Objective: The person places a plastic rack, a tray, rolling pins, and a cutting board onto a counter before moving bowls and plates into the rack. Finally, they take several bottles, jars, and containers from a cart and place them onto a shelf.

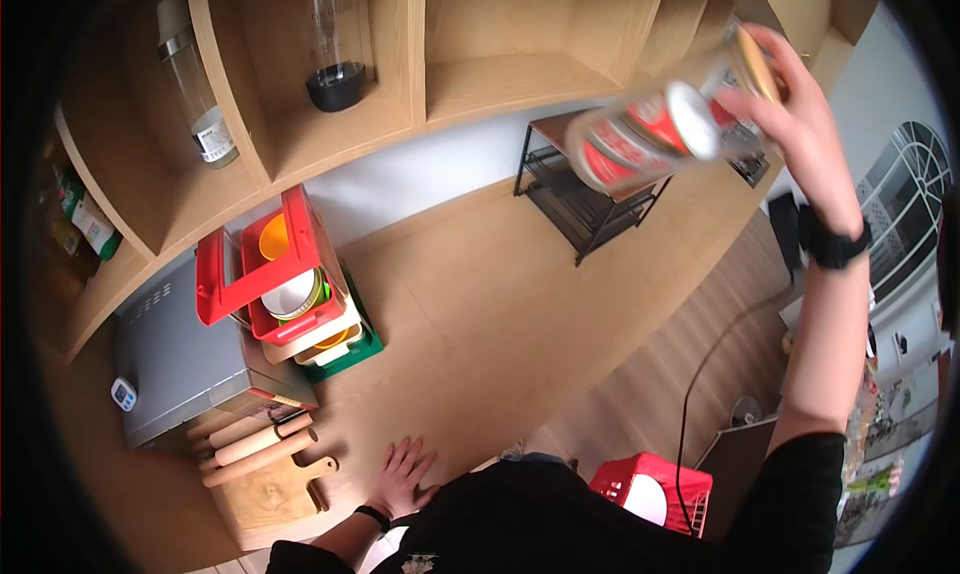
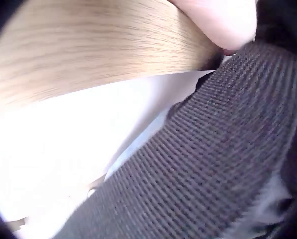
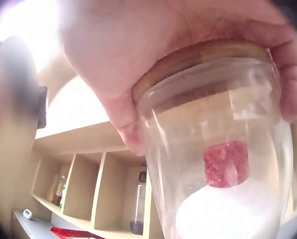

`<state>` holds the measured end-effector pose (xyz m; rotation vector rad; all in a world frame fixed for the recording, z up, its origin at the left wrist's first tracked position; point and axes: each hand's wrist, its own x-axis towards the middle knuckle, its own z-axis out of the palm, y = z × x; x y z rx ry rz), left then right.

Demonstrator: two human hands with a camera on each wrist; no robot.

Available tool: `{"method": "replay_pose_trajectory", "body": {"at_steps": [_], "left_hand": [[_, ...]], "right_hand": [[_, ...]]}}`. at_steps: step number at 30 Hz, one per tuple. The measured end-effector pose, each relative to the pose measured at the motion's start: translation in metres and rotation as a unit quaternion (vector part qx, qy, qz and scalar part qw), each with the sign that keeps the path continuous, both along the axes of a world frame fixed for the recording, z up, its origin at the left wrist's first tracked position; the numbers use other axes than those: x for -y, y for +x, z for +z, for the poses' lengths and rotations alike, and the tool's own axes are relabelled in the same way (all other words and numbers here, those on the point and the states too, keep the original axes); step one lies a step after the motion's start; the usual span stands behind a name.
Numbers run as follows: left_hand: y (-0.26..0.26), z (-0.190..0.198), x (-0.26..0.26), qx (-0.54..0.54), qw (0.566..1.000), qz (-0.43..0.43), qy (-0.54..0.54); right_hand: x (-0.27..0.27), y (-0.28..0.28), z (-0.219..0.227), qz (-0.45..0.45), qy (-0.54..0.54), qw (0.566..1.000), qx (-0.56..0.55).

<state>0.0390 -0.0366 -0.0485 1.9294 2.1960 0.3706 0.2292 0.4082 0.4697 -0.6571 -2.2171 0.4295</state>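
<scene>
My right hand (image 1: 790,99) grips a clear glass jar (image 1: 655,134) by its wooden lid end, raised high at the upper right and tilted on its side in front of the shelves. The jar has a red and white label and holds white and red contents (image 3: 228,199). In the right wrist view the fingers (image 3: 288,74) curl round the lid (image 3: 208,55). My left hand (image 1: 403,474) lies flat with spread fingers on the wooden counter (image 1: 500,294) near its front edge. The left wrist view shows only wood grain, part of the hand and a dark woven strap (image 2: 213,164).
A stack of red, yellow and green containers (image 1: 295,284) stands beside a grey appliance (image 1: 185,359). Rolling pins (image 1: 255,444) lie on a wooden board (image 1: 270,494). Bottles (image 1: 335,44) stand in the wooden shelves. A black wire rack (image 1: 590,209) sits at the counter's far end. A red crate (image 1: 655,489) is on the floor.
</scene>
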Motion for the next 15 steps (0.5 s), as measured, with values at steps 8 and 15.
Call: {"method": "replay_pose_trajectory", "body": {"at_steps": [8,15], "left_hand": [[0.002,-0.005,0.0,-0.005,1.0,0.017,-0.024],[0.002,-0.002,-0.001,-0.023,0.995,0.037,-0.084]], "right_hand": [[-0.05,-0.138,0.057,0.188,-0.031,0.982,0.005],[-0.114,-0.264,0.057,0.138,0.136,0.978,0.074]]}}
